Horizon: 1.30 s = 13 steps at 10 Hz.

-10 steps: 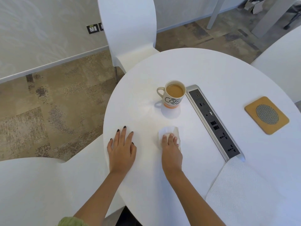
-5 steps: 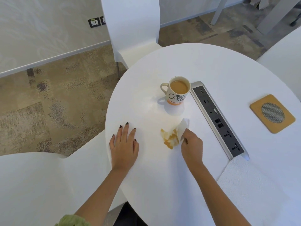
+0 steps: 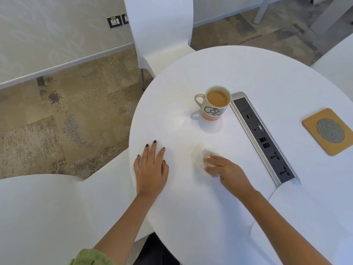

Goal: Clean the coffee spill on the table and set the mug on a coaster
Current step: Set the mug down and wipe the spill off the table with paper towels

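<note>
Right hand [image 3: 227, 169] presses tissue [image 3: 200, 159] (blurred) on table [image 3: 248, 73].

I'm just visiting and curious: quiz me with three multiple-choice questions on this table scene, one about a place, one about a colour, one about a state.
1. Where is the mug?
A. on the coaster
B. on the bare table, left of the socket strip
C. on a chair

2. What colour is the coaster?
A. tan with a grey centre
B. red
C. black

3. How is the left hand?
A. gripping the mug
B. flat on the table
C. raised

Answers: B, the coaster sits empty beyond the socket strip; A, as seen; B, fingers spread flat while the right hand presses the tissue.
</note>
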Available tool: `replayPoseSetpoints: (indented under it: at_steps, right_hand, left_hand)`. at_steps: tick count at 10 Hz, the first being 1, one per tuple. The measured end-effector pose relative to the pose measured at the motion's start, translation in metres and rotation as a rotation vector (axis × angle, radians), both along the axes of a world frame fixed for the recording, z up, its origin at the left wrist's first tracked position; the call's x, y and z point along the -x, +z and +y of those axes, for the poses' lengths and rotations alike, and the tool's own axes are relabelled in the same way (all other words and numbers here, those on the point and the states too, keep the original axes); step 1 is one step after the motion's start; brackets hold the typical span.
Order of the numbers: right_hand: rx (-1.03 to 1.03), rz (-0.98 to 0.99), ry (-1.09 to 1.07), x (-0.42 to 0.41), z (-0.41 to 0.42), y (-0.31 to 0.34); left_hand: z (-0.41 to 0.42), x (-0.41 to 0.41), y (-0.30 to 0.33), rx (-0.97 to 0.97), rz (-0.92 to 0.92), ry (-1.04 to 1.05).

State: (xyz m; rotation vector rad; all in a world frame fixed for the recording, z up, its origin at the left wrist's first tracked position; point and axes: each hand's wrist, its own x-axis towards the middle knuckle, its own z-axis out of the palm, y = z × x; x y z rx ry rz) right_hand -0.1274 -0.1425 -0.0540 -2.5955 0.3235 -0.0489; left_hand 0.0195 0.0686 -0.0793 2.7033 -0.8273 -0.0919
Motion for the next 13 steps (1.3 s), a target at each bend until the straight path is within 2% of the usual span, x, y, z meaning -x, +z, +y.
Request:
replayPoseSetpoints:
  at_steps: [1, 2, 4, 5, 7, 9, 11, 12, 13]
  right_hand:
    - [0.033, 0.022, -0.135, 0.004, 0.009, 0.006]
    - [-0.102, 0.010, -0.296, 0.000, 0.024, 0.009]
    - [-0.075, 0.064, -0.410, -0.013, 0.037, 0.015]
    - [0.051, 0.137, -0.456, -0.017, 0.048, 0.017]
    - [0.055, 0.110, -0.625, -0.023, 0.073, 0.014]
    - [0.000, 0.120, -0.635, -0.022, 0.079, 0.014]
    - [0.131, 0.160, -0.349, -0.006, 0.073, 0.013]
    - [0.011, 0.024, -0.353, -0.001, 0.068, 0.017]
    - [-0.005, -0.046, -0.445, -0.001, 0.051, 0.021]
  left_hand:
    - [0.000, 0.000, -0.001, -0.001, -0.005, 0.002]
    - [0.000, 0.000, -0.002, 0.000, -0.010, 0.001]
    - [0.000, 0.000, 0.000, 0.004, -0.010, 0.001]
    - [0.000, 0.000, 0.000, 0.006, -0.011, 0.002]
    - [0.001, 0.000, 0.001, 0.016, -0.009, 0.003]
    - [0.000, 0.000, 0.000, 0.017, -0.002, 0.006]
    - [0.001, 0.000, 0.000, 0.013, -0.006, 0.005]
    - [0.001, 0.000, -0.001, 0.009, -0.008, -0.001]
    - [0.001, 0.000, -0.001, 0.001, -0.008, 0.000]
